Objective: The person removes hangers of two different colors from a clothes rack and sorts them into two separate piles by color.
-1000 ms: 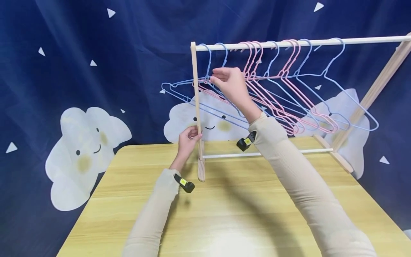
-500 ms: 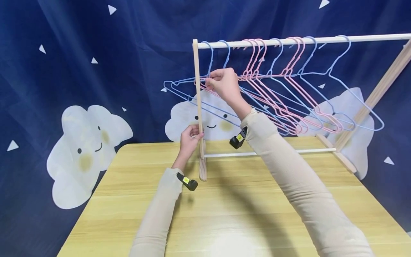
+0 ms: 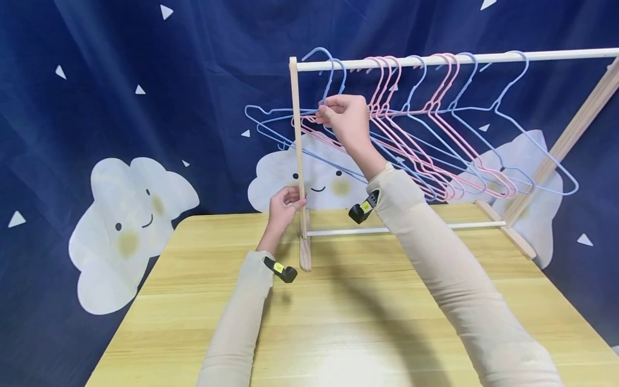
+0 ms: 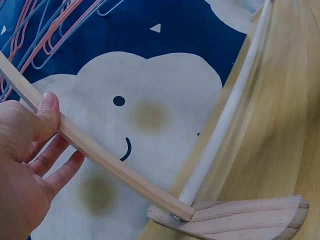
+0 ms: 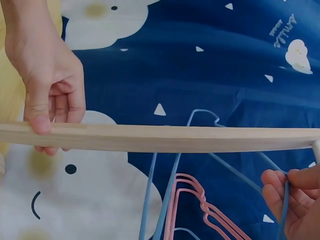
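Note:
My right hand pinches a blue hanger at the base of its hook, seen also in the right wrist view beside the wooden post. That hook stands raised above the white rail, close to the rack's left end. With thumb and fingers, my left hand grips the left wooden post of the rack low down, above its foot. Another blue hanger hangs just right of the raised one. Farther right hang several pink hangers and blue ones along the rail.
The rack stands on a wooden table, its lower white bar running across to the right post. Behind hangs a dark blue curtain with white clouds and triangles.
My right hand closed on the leftmost blue hanger, then raised it slightly and shifted right. Its hook rose off the rail. My left hand kept its hold on the post.

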A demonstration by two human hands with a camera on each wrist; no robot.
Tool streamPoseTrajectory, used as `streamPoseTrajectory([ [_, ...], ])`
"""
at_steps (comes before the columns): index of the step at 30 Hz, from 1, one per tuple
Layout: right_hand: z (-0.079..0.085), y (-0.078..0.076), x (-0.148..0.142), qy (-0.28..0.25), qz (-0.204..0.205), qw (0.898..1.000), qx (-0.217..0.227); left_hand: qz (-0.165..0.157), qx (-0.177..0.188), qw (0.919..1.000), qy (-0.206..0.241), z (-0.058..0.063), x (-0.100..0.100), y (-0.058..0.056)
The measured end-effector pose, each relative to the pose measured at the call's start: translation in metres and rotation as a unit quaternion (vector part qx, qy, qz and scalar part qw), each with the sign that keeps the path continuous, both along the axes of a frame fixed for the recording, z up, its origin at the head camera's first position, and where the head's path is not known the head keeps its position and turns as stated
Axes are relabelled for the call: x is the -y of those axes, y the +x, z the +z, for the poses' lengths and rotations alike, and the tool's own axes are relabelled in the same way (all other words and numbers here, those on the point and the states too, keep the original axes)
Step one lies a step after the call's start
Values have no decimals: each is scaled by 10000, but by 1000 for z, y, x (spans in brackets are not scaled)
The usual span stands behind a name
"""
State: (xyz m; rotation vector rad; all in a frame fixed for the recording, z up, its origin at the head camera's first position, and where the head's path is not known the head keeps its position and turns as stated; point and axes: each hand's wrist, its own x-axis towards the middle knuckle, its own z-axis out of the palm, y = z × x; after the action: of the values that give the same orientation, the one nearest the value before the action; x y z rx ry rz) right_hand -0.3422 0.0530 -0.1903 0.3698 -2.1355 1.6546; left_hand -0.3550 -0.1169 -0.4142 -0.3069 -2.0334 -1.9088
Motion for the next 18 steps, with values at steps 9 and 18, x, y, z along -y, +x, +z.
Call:
streamPoseTrajectory([
  [9, -23, 17, -26, 143, -330, 9967, -724, -28, 1, 10000, -6, 0, 1, 0],
  [18, -74, 55, -58, 1157, -686, 9751, -1763, -48, 15, 10000, 62, -1, 0, 0],
])
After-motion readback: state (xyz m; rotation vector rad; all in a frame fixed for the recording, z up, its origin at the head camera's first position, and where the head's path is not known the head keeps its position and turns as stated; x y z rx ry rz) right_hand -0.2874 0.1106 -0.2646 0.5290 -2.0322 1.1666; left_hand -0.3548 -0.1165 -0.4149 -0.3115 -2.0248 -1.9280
